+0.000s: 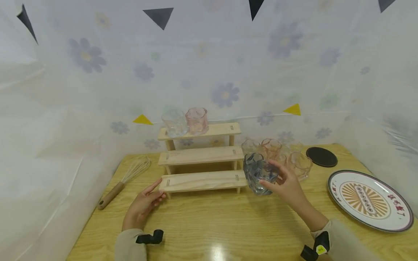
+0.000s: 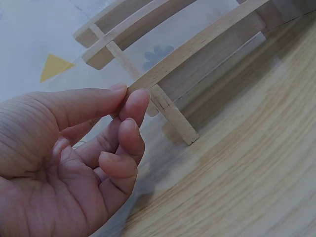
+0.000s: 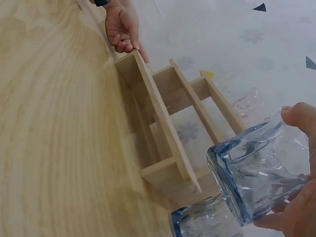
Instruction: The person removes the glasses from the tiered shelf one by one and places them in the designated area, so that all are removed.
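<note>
A three-step wooden rack point(image 1: 202, 181) stands on the table. At its lowest step's left end, my left hand point(image 1: 143, 208) pinches the board's corner between thumb and forefinger; the left wrist view shows this hand point(image 2: 74, 148) close up. My right hand point(image 1: 289, 185) grips a bluish drinking glass point(image 1: 267, 175), lifted just off the rack's right end and tilted in the right wrist view. Beside and partly behind it is a second bluish glass point(image 3: 205, 219). On the top step sit a clear glass point(image 1: 174, 123) and a pink glass point(image 1: 197, 121).
Several clear and pinkish glasses, among them a pink one point(image 1: 271, 146), stand right of the rack. Farther right are a black round coaster point(image 1: 321, 156) and a printed plate point(image 1: 388, 192). A whisk point(image 1: 119, 186) lies at the left. A patterned sheet point(image 1: 225, 65) hangs behind.
</note>
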### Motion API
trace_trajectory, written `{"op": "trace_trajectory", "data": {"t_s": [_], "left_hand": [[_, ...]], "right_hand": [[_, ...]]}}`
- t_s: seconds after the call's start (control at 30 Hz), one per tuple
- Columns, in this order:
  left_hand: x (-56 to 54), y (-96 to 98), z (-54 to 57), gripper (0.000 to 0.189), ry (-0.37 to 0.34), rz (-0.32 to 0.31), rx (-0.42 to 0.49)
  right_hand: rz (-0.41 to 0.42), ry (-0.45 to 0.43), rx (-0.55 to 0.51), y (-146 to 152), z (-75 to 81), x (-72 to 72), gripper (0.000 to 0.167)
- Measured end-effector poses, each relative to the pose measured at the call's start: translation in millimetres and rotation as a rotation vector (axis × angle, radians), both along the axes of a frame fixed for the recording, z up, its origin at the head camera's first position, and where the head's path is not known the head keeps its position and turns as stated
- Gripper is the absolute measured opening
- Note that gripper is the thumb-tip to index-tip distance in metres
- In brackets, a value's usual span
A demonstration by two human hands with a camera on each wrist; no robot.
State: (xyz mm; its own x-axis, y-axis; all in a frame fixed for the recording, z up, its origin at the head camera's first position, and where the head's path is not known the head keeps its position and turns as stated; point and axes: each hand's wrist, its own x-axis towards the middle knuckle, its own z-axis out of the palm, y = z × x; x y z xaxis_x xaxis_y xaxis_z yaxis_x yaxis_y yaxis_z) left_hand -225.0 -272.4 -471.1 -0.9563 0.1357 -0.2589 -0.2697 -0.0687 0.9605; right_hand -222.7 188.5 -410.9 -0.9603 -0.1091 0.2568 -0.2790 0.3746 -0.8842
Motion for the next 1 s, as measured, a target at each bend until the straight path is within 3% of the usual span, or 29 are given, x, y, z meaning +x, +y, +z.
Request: {"op": "trace_trajectory", "data": {"t_s": [0.2, 0.43, 0.77, 1.0], "left_hand": [[-1.2, -0.4, 0.1, 0.064, 0.004, 0.009, -0.003], [-1.8, -0.8, -0.7, 0.064, 0.007, -0.009, 0.002], [-1.1, 0.2, 0.4, 0.063, 0.023, -0.020, 0.011], [-1.6, -0.7, -0.6, 0.064, 0.038, -0.035, 0.030]], "right_hand": [[-0.040, -0.071, 0.000, 4.5, -20.7, 6.0, 0.072], [-0.049, -0.160, -0.073, 5.2, -38.4, 2.2, 0.077], [-0.031, -0.197, -0.157, 0.8, -51.2, -5.5, 0.075], [-0.039, -0.188, -0.155, 0.0, -57.3, -8.5, 0.074]]}}
